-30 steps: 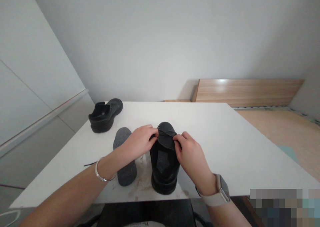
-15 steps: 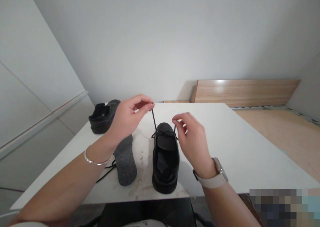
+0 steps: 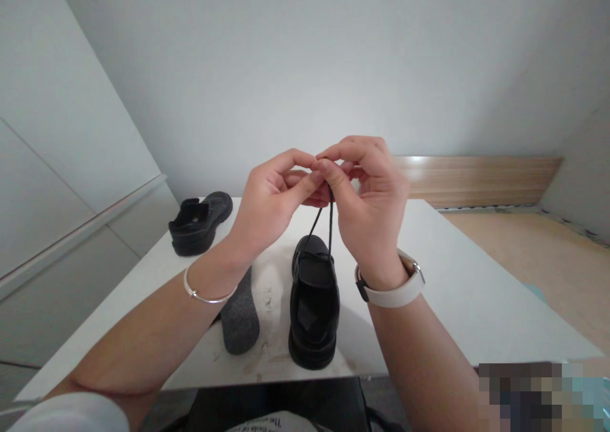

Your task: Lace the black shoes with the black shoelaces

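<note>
A black shoe [image 3: 314,311] stands on the white table with its heel toward me. Its black shoelace [image 3: 330,229] runs up in two strands from the front of the shoe. Above the toe, my left hand [image 3: 281,187] pinches the lace between thumb and fingers. My right hand [image 3: 366,184] meets it fingertip to fingertip, also pinching the lace. The exact lace ends are hidden in the fingers. Left of the shoe lies a dark grey insole [image 3: 241,324], partly covered by my left forearm.
A second black shoe [image 3: 197,225] rests at the table's back left. The white table [image 3: 443,292] has brownish smudges near its front edge. Behind it rises a grey wall [image 3: 305,70], with a wooden board [image 3: 476,181] at the right.
Both hands have risen and come together above the shoe, where they were apart before. The lace strands are now drawn up longer and converge between the fingers.
</note>
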Demonstrator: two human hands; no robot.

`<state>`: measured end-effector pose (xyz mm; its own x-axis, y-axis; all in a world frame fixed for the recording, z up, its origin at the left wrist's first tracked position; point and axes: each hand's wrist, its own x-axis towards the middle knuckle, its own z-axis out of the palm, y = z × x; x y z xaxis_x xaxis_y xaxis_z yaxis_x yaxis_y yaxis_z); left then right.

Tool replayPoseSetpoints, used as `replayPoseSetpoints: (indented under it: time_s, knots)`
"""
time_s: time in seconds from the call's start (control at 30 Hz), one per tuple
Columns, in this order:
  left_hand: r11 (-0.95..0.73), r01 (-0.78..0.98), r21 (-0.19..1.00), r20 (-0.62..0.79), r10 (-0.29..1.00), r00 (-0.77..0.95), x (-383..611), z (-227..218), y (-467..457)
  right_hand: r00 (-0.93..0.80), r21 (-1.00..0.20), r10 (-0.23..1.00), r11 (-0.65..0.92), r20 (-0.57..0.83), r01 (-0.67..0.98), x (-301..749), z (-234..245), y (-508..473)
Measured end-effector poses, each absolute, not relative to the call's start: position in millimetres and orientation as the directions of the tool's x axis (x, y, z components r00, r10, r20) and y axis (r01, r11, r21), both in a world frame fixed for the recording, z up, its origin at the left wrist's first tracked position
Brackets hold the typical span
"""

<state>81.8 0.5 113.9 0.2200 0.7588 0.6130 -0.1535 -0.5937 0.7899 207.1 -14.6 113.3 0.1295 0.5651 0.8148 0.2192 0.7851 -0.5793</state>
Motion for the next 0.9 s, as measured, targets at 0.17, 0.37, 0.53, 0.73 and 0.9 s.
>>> replayPoseSetpoints:
  time_s: [0.17, 0.37, 0.53, 0.73, 0.9]
  knots:
    - [-0.524, -0.228, 0.821, 0.57, 0.775, 0.273, 80, 111, 2, 0.056, -0.656, 0.653, 0.754, 0.755, 0.039, 210, 100, -11]
    - [-0.585, -0.171, 0.793, 0.608, 0.749, 0.264, 74, 105, 4, 0.001, -0.732, 0.734, 0.678, 0.679, -0.072, 218, 81, -16]
    - [-0.535, -0.148, 0.832, 0.553, 0.772, 0.315, 63, 99, 8, 0.078, -0.756, 0.757, 0.653, 0.649, -0.045, 226, 77, -18]
    - [-0.168, -0.358, 0.918, 0.299, 0.888, 0.348, 28, 78, 18, 0.133, -0.792, 0.847, 0.529, 0.515, -0.305, 245, 59, -26]
    - [-0.162, -0.387, 0.908, 0.256, 0.945, 0.204, -22, 40, 32, 0.294, -0.811, 0.861, 0.496, 0.414, -0.309, 289, 24, -35]
